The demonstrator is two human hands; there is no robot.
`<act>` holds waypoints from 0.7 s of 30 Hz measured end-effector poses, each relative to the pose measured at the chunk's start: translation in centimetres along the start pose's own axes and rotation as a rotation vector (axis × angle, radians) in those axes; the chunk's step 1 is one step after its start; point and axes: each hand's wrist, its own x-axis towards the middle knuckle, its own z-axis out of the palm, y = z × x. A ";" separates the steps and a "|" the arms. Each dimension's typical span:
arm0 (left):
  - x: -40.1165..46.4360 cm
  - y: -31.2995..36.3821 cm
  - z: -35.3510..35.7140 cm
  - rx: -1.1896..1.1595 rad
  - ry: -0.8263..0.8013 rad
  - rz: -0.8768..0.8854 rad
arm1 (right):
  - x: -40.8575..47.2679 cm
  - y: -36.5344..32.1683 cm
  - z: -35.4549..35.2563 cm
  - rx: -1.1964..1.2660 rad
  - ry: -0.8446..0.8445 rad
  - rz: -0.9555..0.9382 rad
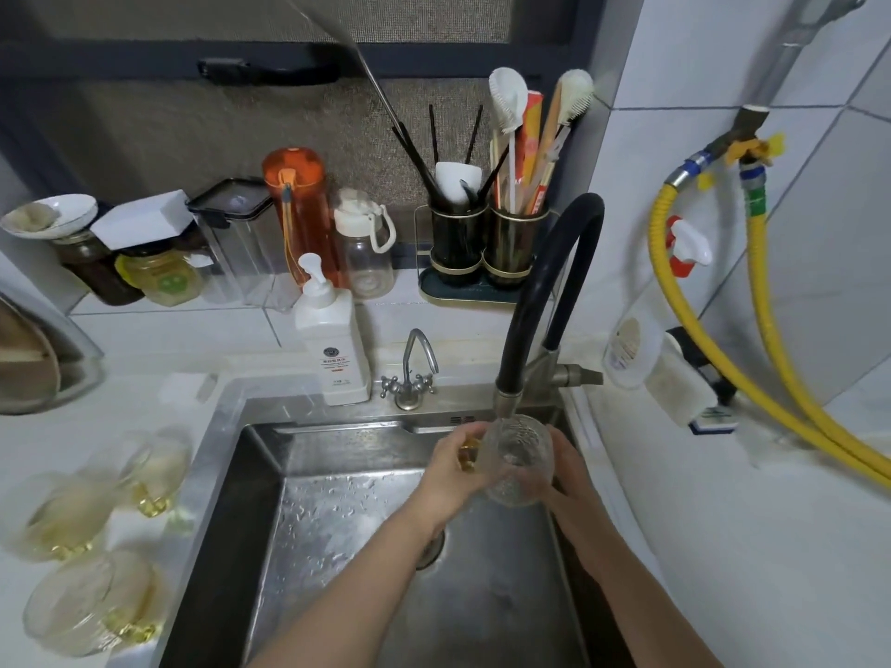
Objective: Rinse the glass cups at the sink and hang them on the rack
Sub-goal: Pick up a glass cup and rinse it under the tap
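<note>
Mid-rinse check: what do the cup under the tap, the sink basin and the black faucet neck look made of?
Cup: clear textured glass, amber handle; see-through.
Sink basin: brushed stainless steel by its grey sheen and water beads.
Faucet neck: matte black, probably rubber or silicone hose; metal tip.

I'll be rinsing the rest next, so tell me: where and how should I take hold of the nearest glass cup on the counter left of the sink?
Probably by its amber handle. The nearest glass cup seems to lie on its side, mouth facing left, handle toward the sink. Come from the sink side and pinch the handle; the blur hides finer detail.
</note>
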 end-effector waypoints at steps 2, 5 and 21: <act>-0.6 -0.4 0.7 0.030 0.011 0.019 | -0.8 0.5 -0.2 0.005 0.019 0.008; -0.9 -1.1 -0.1 -0.016 0.037 -0.011 | -0.7 0.8 0.6 -0.019 -0.028 -0.003; 1.4 -1.2 -2.0 -0.110 0.024 -0.134 | 1.8 0.4 1.2 -0.107 -0.016 0.070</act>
